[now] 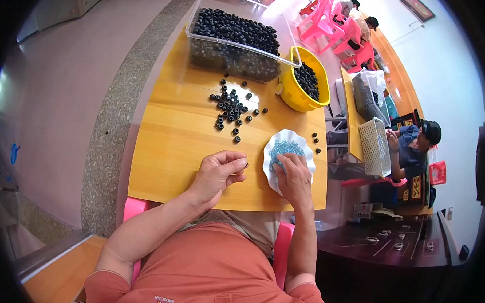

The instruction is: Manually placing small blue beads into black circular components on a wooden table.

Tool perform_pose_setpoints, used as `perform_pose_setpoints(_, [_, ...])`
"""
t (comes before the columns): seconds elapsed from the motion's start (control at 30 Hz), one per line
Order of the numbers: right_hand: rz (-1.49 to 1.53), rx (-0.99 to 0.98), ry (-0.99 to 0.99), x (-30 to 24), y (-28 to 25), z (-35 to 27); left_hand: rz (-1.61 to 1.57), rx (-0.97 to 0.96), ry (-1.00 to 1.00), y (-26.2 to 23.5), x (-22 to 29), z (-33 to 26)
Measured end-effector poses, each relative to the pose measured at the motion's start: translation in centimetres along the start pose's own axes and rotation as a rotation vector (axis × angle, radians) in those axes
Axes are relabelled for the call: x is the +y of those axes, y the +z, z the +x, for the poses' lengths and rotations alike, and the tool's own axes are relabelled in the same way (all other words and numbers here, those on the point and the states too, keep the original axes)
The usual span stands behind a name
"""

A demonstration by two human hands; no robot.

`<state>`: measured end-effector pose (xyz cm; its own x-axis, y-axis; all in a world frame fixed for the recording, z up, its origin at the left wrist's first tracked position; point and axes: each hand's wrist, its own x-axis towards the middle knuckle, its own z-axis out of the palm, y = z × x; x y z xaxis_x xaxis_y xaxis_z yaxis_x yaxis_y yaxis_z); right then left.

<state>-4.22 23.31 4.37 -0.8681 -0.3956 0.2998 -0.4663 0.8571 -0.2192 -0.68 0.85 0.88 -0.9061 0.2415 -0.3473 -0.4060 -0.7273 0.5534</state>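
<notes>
My left hand (216, 177) is closed in a pinch over the wooden table, and a dark bit shows at its fingertips, seemingly one of the small black ring-shaped pieces. My right hand (296, 181) reaches into a white scalloped dish (268, 180), its thumb and forefinger apart. Small clear blue rings (285, 147) fill the dish, and the fingertips touch them. Farther up the table lies a loose scatter of black pieces (230, 107), short and round with holes in them.
A clear plastic bin (235, 66) full of black pieces stands at the far edge. Beside it is a yellow tub (295, 93) with more. Several black pieces lie by the table's right edge. At right, a person (416, 147) sits by a white basket (375, 148); pink chairs (324, 26) stand beyond.
</notes>
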Motion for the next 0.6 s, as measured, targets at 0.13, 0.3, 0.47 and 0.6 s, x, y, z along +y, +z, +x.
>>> perform_pose_setpoints(0.13, [-0.015,-0.02,-0.049,0.4,0.0,0.1,0.003,0.006,-0.002,0.2,0.1,-0.1])
perform_pose_setpoints(0.3, [0.011,-0.051,-0.063,0.6,0.1,0.1,0.01,0.008,-0.003,0.2,0.2,-0.1])
perform_pose_setpoints(0.47, [0.058,0.013,-0.042,0.9,0.7,-0.5,0.007,-0.001,-0.004,0.0,0.1,-0.1])
perform_pose_setpoints(0.6, [0.147,0.065,-0.031,0.8,0.3,-0.9,0.01,-0.008,-0.006,0.0,-0.1,-0.1])
